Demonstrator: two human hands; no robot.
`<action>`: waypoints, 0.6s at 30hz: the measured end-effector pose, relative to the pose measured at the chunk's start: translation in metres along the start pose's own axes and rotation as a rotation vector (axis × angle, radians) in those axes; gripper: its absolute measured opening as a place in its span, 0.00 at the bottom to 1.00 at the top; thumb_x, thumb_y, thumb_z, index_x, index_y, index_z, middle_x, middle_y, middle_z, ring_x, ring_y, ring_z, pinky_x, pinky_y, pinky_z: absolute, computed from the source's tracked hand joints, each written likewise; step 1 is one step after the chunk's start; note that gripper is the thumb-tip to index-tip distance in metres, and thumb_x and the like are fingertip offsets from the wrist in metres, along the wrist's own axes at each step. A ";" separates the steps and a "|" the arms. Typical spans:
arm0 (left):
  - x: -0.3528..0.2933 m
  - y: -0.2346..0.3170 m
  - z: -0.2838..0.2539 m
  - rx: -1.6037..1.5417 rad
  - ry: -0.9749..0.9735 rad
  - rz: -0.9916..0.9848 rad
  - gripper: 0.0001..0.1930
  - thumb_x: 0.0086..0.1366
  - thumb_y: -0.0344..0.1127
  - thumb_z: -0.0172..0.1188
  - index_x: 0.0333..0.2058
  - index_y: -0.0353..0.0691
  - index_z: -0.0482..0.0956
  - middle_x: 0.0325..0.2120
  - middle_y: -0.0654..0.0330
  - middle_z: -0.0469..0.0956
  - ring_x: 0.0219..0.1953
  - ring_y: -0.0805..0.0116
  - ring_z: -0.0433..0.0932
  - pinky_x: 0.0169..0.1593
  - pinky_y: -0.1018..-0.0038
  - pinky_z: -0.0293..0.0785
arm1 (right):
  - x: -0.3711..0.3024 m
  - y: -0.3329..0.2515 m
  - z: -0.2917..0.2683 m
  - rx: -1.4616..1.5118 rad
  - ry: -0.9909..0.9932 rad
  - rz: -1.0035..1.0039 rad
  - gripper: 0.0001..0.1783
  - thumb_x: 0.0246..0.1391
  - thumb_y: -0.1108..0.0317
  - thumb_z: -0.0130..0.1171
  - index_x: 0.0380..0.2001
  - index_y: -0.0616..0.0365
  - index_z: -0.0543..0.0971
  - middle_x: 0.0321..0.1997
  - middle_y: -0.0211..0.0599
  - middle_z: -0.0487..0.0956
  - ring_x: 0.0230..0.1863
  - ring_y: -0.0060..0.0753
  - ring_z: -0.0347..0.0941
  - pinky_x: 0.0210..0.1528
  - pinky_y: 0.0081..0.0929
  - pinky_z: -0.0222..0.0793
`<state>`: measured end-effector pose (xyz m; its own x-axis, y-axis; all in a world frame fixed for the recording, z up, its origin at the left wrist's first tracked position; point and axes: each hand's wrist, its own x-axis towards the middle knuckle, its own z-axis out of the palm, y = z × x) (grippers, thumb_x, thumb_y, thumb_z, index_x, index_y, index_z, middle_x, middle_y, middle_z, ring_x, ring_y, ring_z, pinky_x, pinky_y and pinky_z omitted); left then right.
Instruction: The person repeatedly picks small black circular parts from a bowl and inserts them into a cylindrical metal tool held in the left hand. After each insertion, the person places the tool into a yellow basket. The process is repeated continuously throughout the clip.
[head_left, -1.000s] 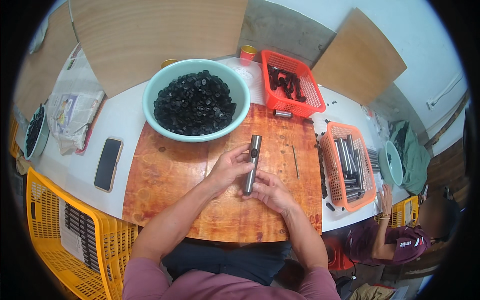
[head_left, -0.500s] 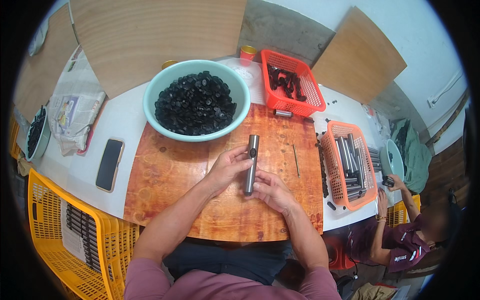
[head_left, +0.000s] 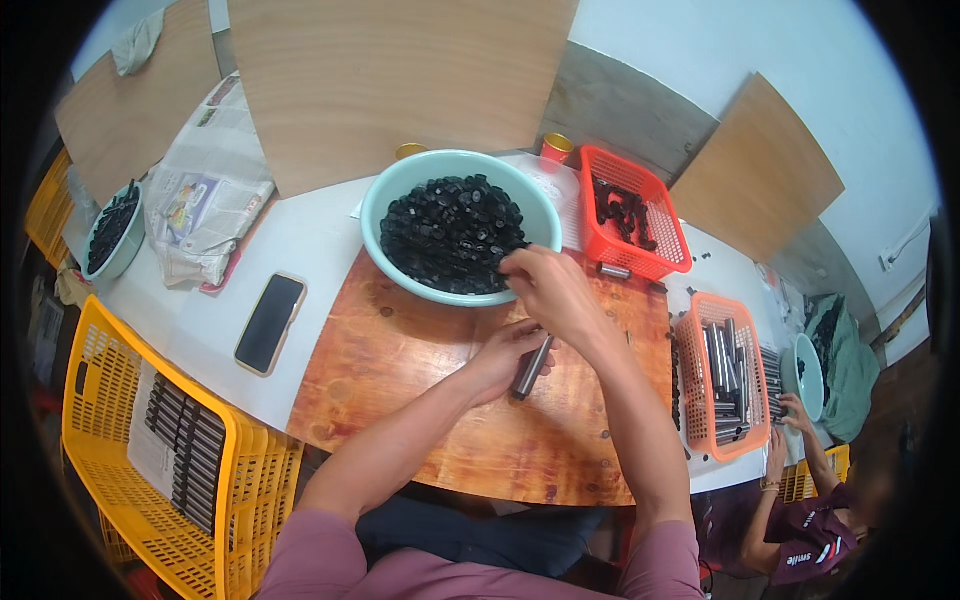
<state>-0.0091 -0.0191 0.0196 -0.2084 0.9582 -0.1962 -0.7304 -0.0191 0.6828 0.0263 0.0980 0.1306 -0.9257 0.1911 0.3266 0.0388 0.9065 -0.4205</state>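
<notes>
My left hand (head_left: 500,362) is closed around a shiny grey metal tube (head_left: 534,370) above the wooden board (head_left: 380,400). The tube tilts, its lower end toward me; fingers and my right wrist hide its upper part. My right hand (head_left: 552,290) reaches over the near right rim of a pale green basin (head_left: 375,235). Its fingertips are pinched together at the edge of a heap of small black oval pieces (head_left: 450,225). Whatever lies between those fingertips is too small to make out.
A red basket (head_left: 672,262) of black parts stands at the back right, with an orange basket (head_left: 703,400) of metal tubes nearer. At left are a phone (head_left: 270,323) and a yellow crate (head_left: 225,480) of tubes. Far right, a co-worker's hands (head_left: 795,415) work by another basin (head_left: 807,375).
My right hand has let go of the tube and moved up to the basin. The tube, upright before, now tilts in my left hand. The view has turned left.
</notes>
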 end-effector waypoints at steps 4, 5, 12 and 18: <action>0.005 -0.004 -0.007 -0.029 -0.083 0.040 0.17 0.74 0.43 0.59 0.52 0.37 0.74 0.39 0.63 0.79 0.39 0.73 0.79 0.42 0.76 0.77 | 0.065 -0.004 0.032 -0.254 -0.378 0.193 0.16 0.52 0.75 0.59 0.45 0.58 0.86 0.47 0.54 0.84 0.49 0.55 0.82 0.52 0.47 0.78; 0.007 -0.005 -0.008 -0.028 -0.085 0.039 0.16 0.75 0.41 0.57 0.53 0.37 0.74 0.39 0.63 0.80 0.38 0.74 0.79 0.43 0.76 0.77 | 0.071 0.001 0.042 -0.300 -0.388 0.235 0.17 0.51 0.74 0.59 0.45 0.59 0.86 0.48 0.54 0.84 0.50 0.55 0.82 0.53 0.47 0.78; 0.014 -0.014 -0.014 -0.076 -0.088 0.053 0.18 0.72 0.40 0.62 0.55 0.37 0.75 0.46 0.61 0.80 0.47 0.71 0.77 0.54 0.71 0.72 | 0.089 0.019 0.079 -0.315 -0.390 0.332 0.17 0.52 0.73 0.59 0.45 0.61 0.85 0.50 0.56 0.84 0.52 0.57 0.82 0.57 0.47 0.77; 0.009 -0.005 -0.003 -0.008 -0.078 0.076 0.15 0.76 0.38 0.54 0.56 0.37 0.74 0.41 0.64 0.80 0.37 0.75 0.79 0.44 0.74 0.76 | 0.088 0.028 0.071 0.013 -0.340 0.304 0.29 0.50 0.63 0.66 0.57 0.59 0.80 0.55 0.62 0.80 0.60 0.55 0.77 0.65 0.44 0.70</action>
<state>-0.0091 -0.0113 0.0127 -0.2124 0.9732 -0.0885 -0.7198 -0.0945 0.6878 -0.0809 0.1138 0.0875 -0.9441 0.3111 -0.1092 0.3251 0.8232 -0.4654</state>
